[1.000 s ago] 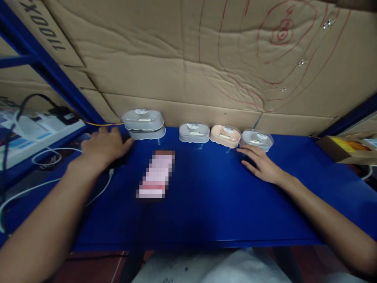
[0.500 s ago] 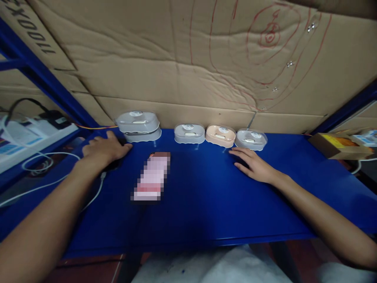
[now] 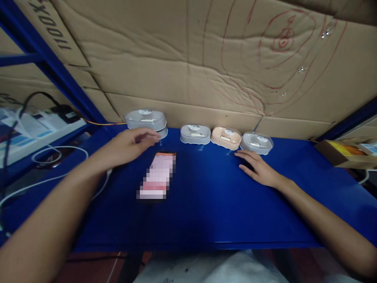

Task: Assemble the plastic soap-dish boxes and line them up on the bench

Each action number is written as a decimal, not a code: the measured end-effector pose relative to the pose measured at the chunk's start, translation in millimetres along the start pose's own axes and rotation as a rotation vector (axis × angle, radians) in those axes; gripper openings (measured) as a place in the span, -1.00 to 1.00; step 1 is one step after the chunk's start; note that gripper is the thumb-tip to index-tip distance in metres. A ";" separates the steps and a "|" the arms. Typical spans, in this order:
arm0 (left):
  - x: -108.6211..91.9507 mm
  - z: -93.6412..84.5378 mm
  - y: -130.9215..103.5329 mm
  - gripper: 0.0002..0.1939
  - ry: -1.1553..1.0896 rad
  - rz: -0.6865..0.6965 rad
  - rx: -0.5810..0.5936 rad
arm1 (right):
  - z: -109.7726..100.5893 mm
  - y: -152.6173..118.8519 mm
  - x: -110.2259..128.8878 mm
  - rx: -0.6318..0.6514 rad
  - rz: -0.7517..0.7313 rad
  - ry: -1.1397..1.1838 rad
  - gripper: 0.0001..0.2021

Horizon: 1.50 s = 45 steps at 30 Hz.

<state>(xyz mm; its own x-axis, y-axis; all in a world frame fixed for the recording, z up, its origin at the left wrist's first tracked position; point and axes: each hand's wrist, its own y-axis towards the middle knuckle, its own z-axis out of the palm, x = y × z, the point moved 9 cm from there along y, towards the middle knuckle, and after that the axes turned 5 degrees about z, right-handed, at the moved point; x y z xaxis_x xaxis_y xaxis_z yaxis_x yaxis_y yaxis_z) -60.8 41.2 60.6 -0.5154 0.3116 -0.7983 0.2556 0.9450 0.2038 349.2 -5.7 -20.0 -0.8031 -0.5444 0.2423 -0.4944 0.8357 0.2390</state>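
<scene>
My left hand (image 3: 132, 146) hovers over the left part of the blue table, fingers loosely curved and nothing visible in them. Its fingertips are close to a stack of two grey oval boxes with clear lids (image 3: 145, 120). Just right of and below that hand lies a phone (image 3: 157, 175), its lit screen pixelated. My right hand (image 3: 257, 167) rests on the tabletop with fingers spread, holding nothing. Beyond its fingertips stands a grey oval box (image 3: 256, 142), beside a peach one (image 3: 226, 137) and another grey one (image 3: 195, 134).
Cardboard (image 3: 165, 78) with red drawn rings walls the back. At left a white power strip (image 3: 67, 129) carries plugs and a white cable (image 3: 59, 177). An open carton (image 3: 344, 153) stands at the right. Blue posts (image 3: 70, 86) frame the table.
My left hand has left the dark thing at the table's left and moved right, toward the stacked boxes. My right hand stays at its place. The view has shifted slightly.
</scene>
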 end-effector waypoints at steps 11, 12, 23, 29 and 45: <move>2.2 -22.4 4.5 -0.83 -0.294 -0.042 -0.294 | -1.5 3.3 7.5 -0.026 -0.057 -0.054 -0.56; -4.4 -15.5 2.0 -0.81 -0.228 -0.010 -0.288 | -2.5 5.8 14.5 -0.039 -0.075 -0.073 -0.55; -74.1 125.4 -53.4 -0.76 0.380 0.586 0.290 | 10.7 143.6 77.0 -0.085 -0.160 -0.232 -0.33; -68.9 128.0 -58.1 -0.75 0.397 0.651 0.243 | 20.9 133.6 91.5 0.018 -0.183 -0.226 -0.37; -99.1 143.8 -92.3 -0.59 0.443 0.865 0.332 | -3.3 71.9 21.9 -0.161 0.000 -0.268 -0.41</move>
<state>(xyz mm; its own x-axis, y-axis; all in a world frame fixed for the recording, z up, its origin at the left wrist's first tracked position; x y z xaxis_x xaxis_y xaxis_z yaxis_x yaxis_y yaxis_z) 84.3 -91.2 39.5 -0.2857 0.9452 -0.1582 0.8618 0.3256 0.3889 297.2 42.2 5.6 -0.8730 -0.4877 -0.0095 -0.4522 0.8019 0.3904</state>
